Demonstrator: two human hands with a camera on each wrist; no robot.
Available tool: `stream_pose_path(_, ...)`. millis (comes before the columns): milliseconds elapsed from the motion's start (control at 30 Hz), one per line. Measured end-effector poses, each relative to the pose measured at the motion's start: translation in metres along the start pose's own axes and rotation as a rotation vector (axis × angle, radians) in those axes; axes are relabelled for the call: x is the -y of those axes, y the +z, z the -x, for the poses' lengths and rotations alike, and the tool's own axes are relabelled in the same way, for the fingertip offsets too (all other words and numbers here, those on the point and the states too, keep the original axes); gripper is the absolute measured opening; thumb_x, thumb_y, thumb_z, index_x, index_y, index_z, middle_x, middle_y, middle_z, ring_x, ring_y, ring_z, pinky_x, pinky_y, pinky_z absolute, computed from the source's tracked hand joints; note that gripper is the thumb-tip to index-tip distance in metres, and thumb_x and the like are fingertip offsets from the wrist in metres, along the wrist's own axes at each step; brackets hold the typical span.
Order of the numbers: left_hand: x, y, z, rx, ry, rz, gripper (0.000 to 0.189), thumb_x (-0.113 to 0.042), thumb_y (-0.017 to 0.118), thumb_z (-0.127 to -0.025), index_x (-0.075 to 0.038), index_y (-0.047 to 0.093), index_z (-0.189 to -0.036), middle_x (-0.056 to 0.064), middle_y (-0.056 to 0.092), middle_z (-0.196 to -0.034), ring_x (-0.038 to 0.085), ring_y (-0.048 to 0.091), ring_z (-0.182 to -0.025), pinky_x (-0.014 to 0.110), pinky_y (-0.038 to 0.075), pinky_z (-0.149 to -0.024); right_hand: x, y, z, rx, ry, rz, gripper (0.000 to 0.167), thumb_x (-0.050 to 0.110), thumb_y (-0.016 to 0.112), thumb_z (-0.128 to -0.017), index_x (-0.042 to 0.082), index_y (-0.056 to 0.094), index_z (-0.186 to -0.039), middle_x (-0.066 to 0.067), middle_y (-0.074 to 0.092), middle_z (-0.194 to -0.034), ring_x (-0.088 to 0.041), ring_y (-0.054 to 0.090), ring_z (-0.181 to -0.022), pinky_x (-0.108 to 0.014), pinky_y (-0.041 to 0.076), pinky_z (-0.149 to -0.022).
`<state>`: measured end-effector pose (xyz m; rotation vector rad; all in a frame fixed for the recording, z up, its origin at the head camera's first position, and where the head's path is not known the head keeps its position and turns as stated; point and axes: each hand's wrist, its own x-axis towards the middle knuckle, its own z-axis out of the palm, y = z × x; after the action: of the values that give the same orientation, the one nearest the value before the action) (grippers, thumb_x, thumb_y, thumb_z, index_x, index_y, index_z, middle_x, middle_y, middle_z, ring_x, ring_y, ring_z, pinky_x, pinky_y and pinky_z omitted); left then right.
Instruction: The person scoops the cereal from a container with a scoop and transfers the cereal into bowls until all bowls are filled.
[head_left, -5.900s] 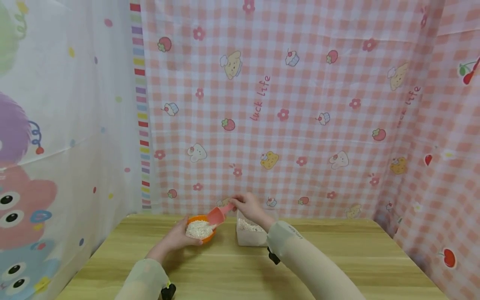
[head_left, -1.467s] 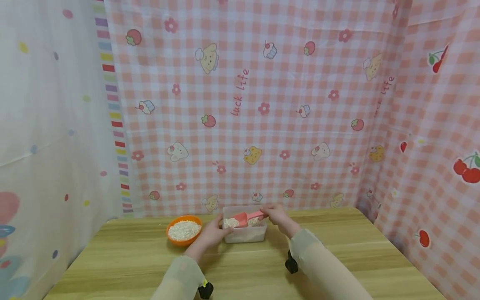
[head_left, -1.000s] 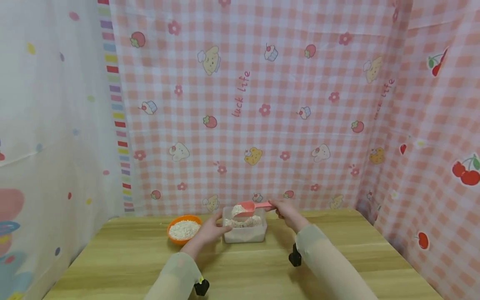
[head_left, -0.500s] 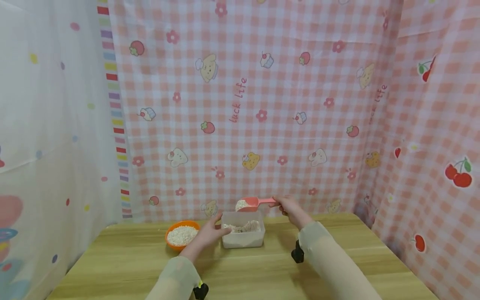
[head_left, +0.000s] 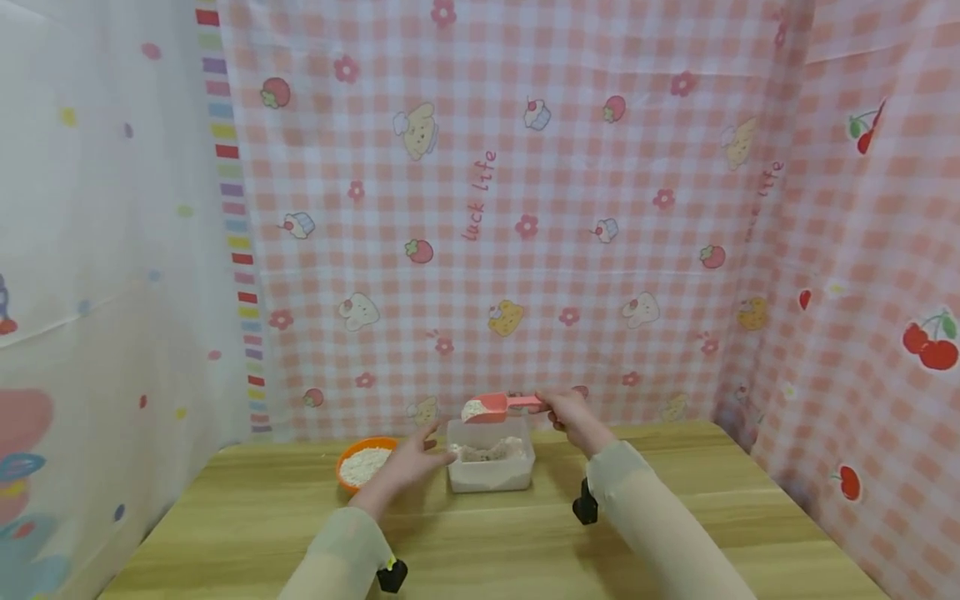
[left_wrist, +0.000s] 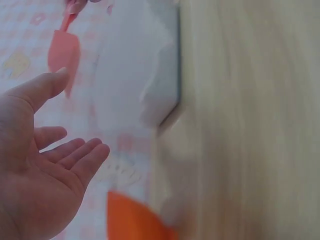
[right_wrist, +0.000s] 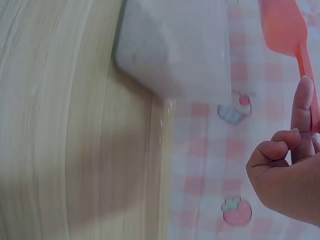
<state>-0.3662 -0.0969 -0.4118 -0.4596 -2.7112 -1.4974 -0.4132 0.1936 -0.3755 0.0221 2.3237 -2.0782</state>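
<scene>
My right hand (head_left: 572, 418) pinches the handle of a pink scoop (head_left: 492, 407), raised above a translucent box (head_left: 491, 477). Pale flakes, like oats, lie heaped at the scoop's front end. More flakes are inside the box, with a hollow in the middle. My left hand (head_left: 405, 465) stands between the box and an orange bowl (head_left: 366, 442) full of the same flakes, partly covering the bowl. In the left wrist view its fingers (left_wrist: 90, 157) are spread and hold nothing. From the right wrist, the index finger (right_wrist: 302, 102) runs along the scoop's handle.
Bowl and box stand near the back of a wooden table (head_left: 487, 550). Behind it hangs a pink checked curtain (head_left: 465, 283), with another at the right and a white printed sheet (head_left: 112, 250) at the left.
The scoop has risen out of the box with flakes in it, then shifted slightly left. My left hand has let go of the box's left side and moved left toward the bowl.
</scene>
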Motion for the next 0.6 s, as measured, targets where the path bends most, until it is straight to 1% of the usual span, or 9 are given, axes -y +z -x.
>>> stream_pose_path(67, 0.001, -0.011, 0.002, -0.015, 0.008, -0.021, 0.077, -0.030, 0.072, -0.088, -0.005, 0.034, -0.150, 0.022, 0.035, -0.151, 0.040, 0.043, -0.131, 0.055, 0.040, -0.101, -0.001, 0.009, -0.003, 0.023, 0.005, -0.016, 0.031, 0.020, 0.052, -0.102, -0.004, 0.069, -0.111, 0.001, 0.070, -0.070, -0.009, 0.034, -0.051, -0.020, 0.028, -0.049)
stream_pose_path(200, 0.007, -0.033, 0.008, -0.041, 0.012, -0.060, 0.077, -0.030, 0.072, -0.089, -0.001, 0.034, -0.149, 0.024, 0.039, -0.147, 0.041, 0.042, -0.131, 0.055, 0.039, -0.102, 0.001, 0.026, -0.005, 0.041, 0.005, -0.037, 0.032, 0.019, 0.052, -0.101, -0.006, 0.069, -0.111, 0.003, 0.067, -0.067, -0.008, 0.036, -0.052, -0.019, 0.029, -0.049)
stream_pose_path(300, 0.014, -0.048, 0.014, -0.056, 0.016, -0.099, 0.080, -0.035, 0.072, -0.088, -0.001, 0.034, -0.149, 0.024, 0.039, -0.147, 0.042, 0.040, -0.131, 0.055, 0.040, -0.101, 0.004, 0.041, -0.005, 0.061, -0.009, -0.040, 0.032, 0.019, 0.053, -0.101, -0.007, 0.069, -0.108, 0.001, 0.068, -0.068, -0.007, 0.036, -0.053, -0.019, 0.029, -0.049)
stream_pose_path(333, 0.016, -0.052, 0.017, -0.062, 0.013, -0.106, 0.082, -0.037, 0.073, -0.087, -0.002, 0.033, -0.150, 0.024, 0.038, -0.148, 0.042, 0.039, -0.132, 0.056, 0.039, -0.101, 0.005, 0.046, -0.006, 0.070, -0.015, -0.040, 0.031, 0.019, 0.053, -0.100, -0.007, 0.069, -0.107, 0.001, 0.067, -0.069, -0.007, 0.035, -0.053, -0.019, 0.029, -0.049)
stream_pose_path(467, 0.029, -0.069, 0.028, -0.067, 0.000, -0.111, 0.095, -0.037, 0.078, -0.082, -0.003, 0.024, -0.153, 0.023, 0.028, -0.154, 0.045, 0.044, -0.128, 0.058, 0.038, -0.102, 0.007, 0.065, -0.006, 0.079, -0.025, -0.035, 0.031, 0.020, 0.054, -0.100, -0.005, 0.072, -0.102, 0.001, 0.066, -0.067, -0.008, 0.035, -0.053, -0.020, 0.028, -0.050)
stream_pose_path(533, 0.036, -0.076, 0.033, -0.066, 0.004, -0.141, 0.104, -0.036, 0.082, -0.078, -0.001, 0.020, -0.153, 0.025, 0.022, -0.155, 0.046, 0.039, -0.131, 0.058, 0.034, -0.105, 0.007, 0.074, -0.007, 0.086, -0.026, -0.026, 0.030, 0.021, 0.055, -0.100, -0.004, 0.072, -0.099, 0.001, 0.060, -0.066, -0.009, 0.035, -0.053, -0.020, 0.028, -0.050)
stream_pose_path(600, 0.043, -0.083, 0.038, -0.066, 0.018, -0.201, 0.110, -0.037, 0.084, -0.074, 0.003, 0.017, -0.153, 0.028, 0.018, -0.155, 0.047, 0.032, -0.135, 0.058, 0.028, -0.108, 0.009, 0.084, -0.007, 0.104, -0.033, -0.011, 0.030, 0.021, 0.054, -0.100, -0.005, 0.071, -0.100, 0.001, 0.057, -0.065, -0.009, 0.035, -0.054, -0.021, 0.028, -0.051)
